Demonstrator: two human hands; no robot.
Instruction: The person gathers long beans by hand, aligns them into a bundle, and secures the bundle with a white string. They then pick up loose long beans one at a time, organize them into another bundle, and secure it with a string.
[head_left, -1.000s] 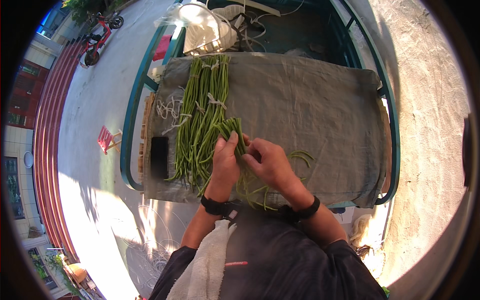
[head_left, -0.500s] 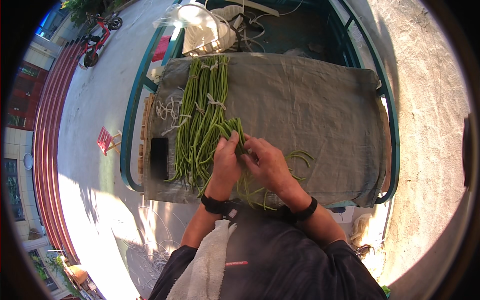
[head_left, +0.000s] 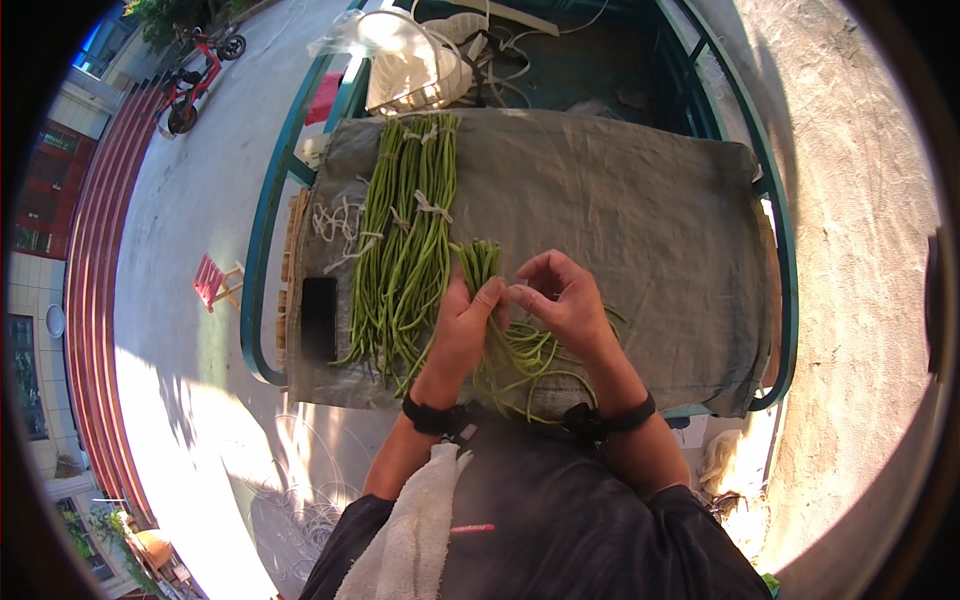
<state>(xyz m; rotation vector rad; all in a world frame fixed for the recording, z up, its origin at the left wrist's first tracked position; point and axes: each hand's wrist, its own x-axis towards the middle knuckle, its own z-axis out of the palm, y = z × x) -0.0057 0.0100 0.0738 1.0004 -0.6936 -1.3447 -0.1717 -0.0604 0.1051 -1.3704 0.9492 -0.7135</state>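
Gripping a small bunch of long green beans (head_left: 487, 262), the left hand (head_left: 462, 325) is clenched around the stalks near their upper ends, which stick up past the fingers; the right hand (head_left: 562, 298) is just beside it, thumb and fingertips pinched together at the same bunch, though what sits between those fingertips is too small to tell; the loose lower lengths of the bunch curl beneath both hands toward the near edge of the grey cloth (head_left: 640, 200); the cloth covers a flat cart bed framed by a teal rail (head_left: 262, 230); a larger row of tied bean bundles (head_left: 405, 235) lies left of the hands, running from the far edge of the cloth toward the near edge, bound with pale ties; loose white strings (head_left: 335, 222) lie near the left edge of the cloth; a dark flat rectangular object (head_left: 319, 318) rests near the near-left corner; a white wire basket (head_left: 410, 65) stands beyond the far edge; both wrists carry dark bands; a white towel (head_left: 410, 535) hangs over the person's lap; a red scooter (head_left: 195, 85) stands well apart on the pavement.
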